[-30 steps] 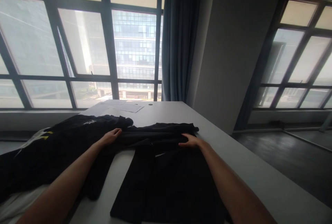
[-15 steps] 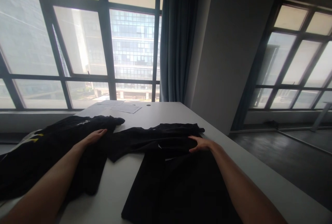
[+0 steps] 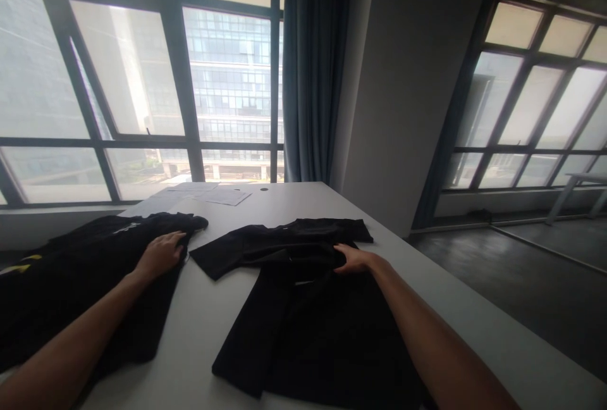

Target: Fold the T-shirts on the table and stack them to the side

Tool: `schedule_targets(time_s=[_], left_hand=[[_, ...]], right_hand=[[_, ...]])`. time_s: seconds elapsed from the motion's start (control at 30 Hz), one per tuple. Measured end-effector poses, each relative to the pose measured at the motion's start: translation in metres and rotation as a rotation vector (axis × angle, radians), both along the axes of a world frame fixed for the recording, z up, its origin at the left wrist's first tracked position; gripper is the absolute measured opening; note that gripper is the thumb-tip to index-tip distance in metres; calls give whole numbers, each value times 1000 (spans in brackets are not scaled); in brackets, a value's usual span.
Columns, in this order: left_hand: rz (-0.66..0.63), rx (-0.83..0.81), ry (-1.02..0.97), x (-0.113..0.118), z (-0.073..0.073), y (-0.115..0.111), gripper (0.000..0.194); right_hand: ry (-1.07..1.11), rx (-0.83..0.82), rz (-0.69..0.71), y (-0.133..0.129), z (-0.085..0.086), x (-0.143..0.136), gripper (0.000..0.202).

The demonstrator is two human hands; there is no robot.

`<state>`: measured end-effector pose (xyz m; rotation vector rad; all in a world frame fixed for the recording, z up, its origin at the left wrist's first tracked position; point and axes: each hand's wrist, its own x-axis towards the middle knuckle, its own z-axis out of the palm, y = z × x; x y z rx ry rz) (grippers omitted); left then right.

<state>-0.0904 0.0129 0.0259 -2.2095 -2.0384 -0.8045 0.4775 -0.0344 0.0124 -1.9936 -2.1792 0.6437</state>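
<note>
White table (image 3: 190, 315): black shirt (image 3: 308, 315) ahead, slightly right, sleeves running left-right, nearest your right hand (image 3: 353, 259), thumb and fingers spread on it; left hand (image 3: 160, 254) rests on neighbouring dark clothes (image 3: 85, 271), grip unclear.

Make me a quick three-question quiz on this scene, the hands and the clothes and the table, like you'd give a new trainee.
1. Pick one: the left hand lies on A) the curtain, B) the black garment with yellow marks, C) the floor.
2. True or false: the right hand is on the other black garment.
3. Fill the gap: seen from the person, the sheets of paper lie toward the ____ end of the white table.

Key: 1. B. 2. True. 3. far.
</note>
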Motion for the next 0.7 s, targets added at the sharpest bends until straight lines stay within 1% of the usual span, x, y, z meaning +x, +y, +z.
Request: schedule_targets(time_s=[0.03, 0.07, 0.13, 0.17, 0.2, 0.23, 0.27, 0.3, 0.37, 0.43, 0.47, 0.53, 0.57, 0.63, 0.67, 0.7], left_hand=[[-80, 34, 47, 26, 3, -9, 49], [-164, 28, 65, 53, 4, -18, 48], [-356, -39, 48, 103, 2, -32, 52], [-428, -77, 45, 122, -1, -37, 57], [-479, -140, 67, 135, -4, -38, 63], [-491, -218, 89, 141, -7, -38, 70], [-487, -290, 109, 140, -10, -35, 76], [-471, -359, 122, 133, -13, -32, 81], [-429, -447, 113, 107, -18, -23, 90], [-413, -462, 82, 78, -21, -18, 97], [-410, -452, 72, 67, -21, -18, 97], [-410, -420, 78, 57, -20, -23, 89], [-416, -397, 92, 59, -18, -28, 81], [-440, -306, 116, 76, -12, -41, 64], [-471, -241, 129, 89, -10, -48, 61], [-511, -168, 141, 103, -7, -56, 63]], right_hand=[[-8, 1, 23, -1, 2, -8, 106], [-18, 5, 42, -2, 4, -16, 104], [-40, 19, 65, -3, 7, -26, 101], [-43, 28, 72, -4, 8, -29, 100], [-37, 40, 77, -4, 7, -30, 100], [-24, 51, 81, -4, 7, -29, 100], [-8, 57, 82, -4, 5, -27, 100], [8, 57, 82, -4, 4, -25, 101], [33, 49, 79, -4, 0, -20, 103], [46, 52, 81, -5, -2, -18, 103], [49, 58, 86, -5, -2, -18, 103], [47, 58, 101, -5, 2, -20, 102], [42, 46, 109, -3, 5, -21, 103], [30, 23, 114, 3, 13, -24, 102], [27, 42, 108, 9, 17, -25, 98], [29, 83, 96, 15, 20, -26, 91]])
